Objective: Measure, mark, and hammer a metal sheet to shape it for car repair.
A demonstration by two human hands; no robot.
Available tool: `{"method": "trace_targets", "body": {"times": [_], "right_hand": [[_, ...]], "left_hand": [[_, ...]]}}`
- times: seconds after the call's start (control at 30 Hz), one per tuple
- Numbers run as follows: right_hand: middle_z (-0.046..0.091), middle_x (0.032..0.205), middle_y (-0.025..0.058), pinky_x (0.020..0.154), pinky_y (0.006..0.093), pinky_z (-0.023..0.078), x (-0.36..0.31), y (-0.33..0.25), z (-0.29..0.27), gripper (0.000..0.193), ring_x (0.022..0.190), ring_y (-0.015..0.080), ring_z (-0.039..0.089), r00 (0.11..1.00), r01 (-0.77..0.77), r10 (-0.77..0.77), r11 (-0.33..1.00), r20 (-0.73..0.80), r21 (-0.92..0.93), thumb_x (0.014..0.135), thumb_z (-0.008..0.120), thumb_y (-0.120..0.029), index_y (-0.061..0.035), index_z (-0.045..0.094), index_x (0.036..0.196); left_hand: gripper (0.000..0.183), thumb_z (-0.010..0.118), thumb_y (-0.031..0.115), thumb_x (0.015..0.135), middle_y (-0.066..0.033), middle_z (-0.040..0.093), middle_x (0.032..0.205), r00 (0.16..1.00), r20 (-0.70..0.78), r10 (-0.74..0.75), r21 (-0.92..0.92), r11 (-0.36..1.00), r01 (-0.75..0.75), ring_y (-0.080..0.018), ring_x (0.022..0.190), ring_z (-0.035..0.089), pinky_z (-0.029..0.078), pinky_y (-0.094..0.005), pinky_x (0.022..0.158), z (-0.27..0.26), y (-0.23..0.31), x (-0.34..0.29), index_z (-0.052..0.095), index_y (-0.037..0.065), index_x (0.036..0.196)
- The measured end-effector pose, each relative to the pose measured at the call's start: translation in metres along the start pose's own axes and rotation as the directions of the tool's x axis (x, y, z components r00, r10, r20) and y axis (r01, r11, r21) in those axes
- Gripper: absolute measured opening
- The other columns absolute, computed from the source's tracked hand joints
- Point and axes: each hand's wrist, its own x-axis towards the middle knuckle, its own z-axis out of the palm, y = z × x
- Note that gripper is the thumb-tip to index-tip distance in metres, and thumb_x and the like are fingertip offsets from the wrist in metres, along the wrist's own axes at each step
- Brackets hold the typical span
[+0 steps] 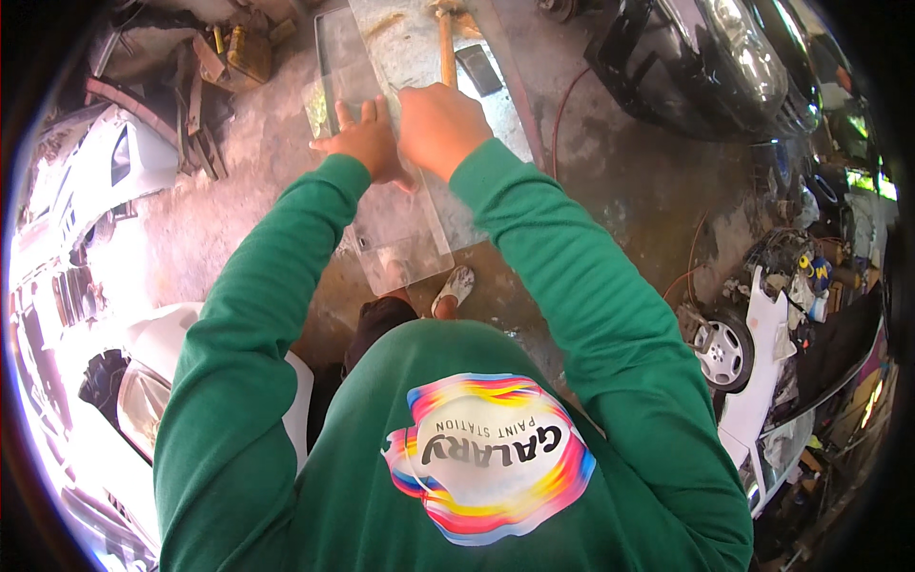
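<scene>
My left hand [367, 143] lies with fingers spread on a long clear sheet [396, 253], pressing near its middle. Beside it, my right hand [441, 129] is closed in a fist over the sheet's right side; whatever it may hold is hidden under the fingers. A hammer with a wooden handle [447, 52] points away from me just beyond the right knuckles; I cannot tell whether the hand touches it. A small black rectangular piece [478, 71] lies right of the handle on a pale, shiny panel [510, 124].
A black car bumper with headlight [715, 67] stands at the far right. Nearer on the right are a wheel [724, 353] and a white body panel [760, 334]. White car parts [143, 381] fill the left. A yellow container [250, 54] sits far left. A thin red hose [562, 114] crosses the concrete floor.
</scene>
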Motion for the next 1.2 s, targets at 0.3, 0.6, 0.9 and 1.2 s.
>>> {"method": "trace_targets", "body": {"times": [0.3, 0.6, 0.9, 1.2], "right_hand": [[0.08, 0.095, 0.0198, 0.081, 0.0517, 0.064, -0.065, -0.009, -0.01, 0.014, 0.092, 0.0397, 0.08, 0.99, 0.088, -0.088, 0.996, 0.114, 0.002, 0.096, 0.071, -0.015, -0.0039, 0.079, 0.099], [0.076, 0.09, 0.0227, 0.077, 0.0561, 0.061, -0.194, -0.007, -0.041, 0.018, 0.085, 0.0462, 0.076, 0.97, 0.043, -0.06, 0.996, 0.234, 0.075, 0.093, 0.067, -0.011, -0.0016, 0.074, 0.106], [0.078, 0.095, 0.0216, 0.08, 0.0573, 0.061, -0.215, 0.021, -0.116, 0.025, 0.089, 0.0474, 0.075, 0.918, -0.004, -0.005, 1.0, 0.398, 0.023, 0.088, 0.068, -0.009, -0.0087, 0.082, 0.108], [0.081, 0.103, 0.0232, 0.09, 0.0576, 0.061, -0.113, 0.056, -0.061, 0.031, 0.1, 0.0464, 0.077, 0.998, -0.004, -0.003, 0.995, 0.068, 0.104, 0.092, 0.065, -0.015, -0.0074, 0.082, 0.116]], "left_hand": [[0.165, 0.104, 0.065, 0.064, -0.009, 0.02, 0.188, 0.999, -0.023, -0.041, 0.009, 0.999, 0.041, -0.0509, 0.172, 0.008, 0.034, -0.0928, 0.118, 0.012, -0.004, 0.01, 0.003, 0.009, 0.182], [0.164, 0.104, 0.064, 0.064, -0.0083, 0.021, 0.187, 1.0, -0.012, -0.013, 0.039, 0.999, 0.014, -0.0501, 0.172, 0.009, 0.038, -0.0929, 0.115, 0.001, 0.001, -0.005, 0.004, 0.008, 0.182], [0.161, 0.104, 0.061, 0.065, -0.0068, 0.021, 0.187, 0.999, -0.035, -0.012, 0.033, 0.999, 0.014, -0.0492, 0.172, 0.011, 0.037, -0.0936, 0.115, 0.004, 0.003, -0.006, 0.007, 0.008, 0.182], [0.163, 0.104, 0.063, 0.064, -0.0072, 0.02, 0.186, 1.0, -0.01, -0.028, 0.037, 0.999, 0.028, -0.0485, 0.173, 0.01, 0.036, -0.093, 0.117, 0.003, 0.001, -0.003, 0.005, 0.009, 0.182]]}}
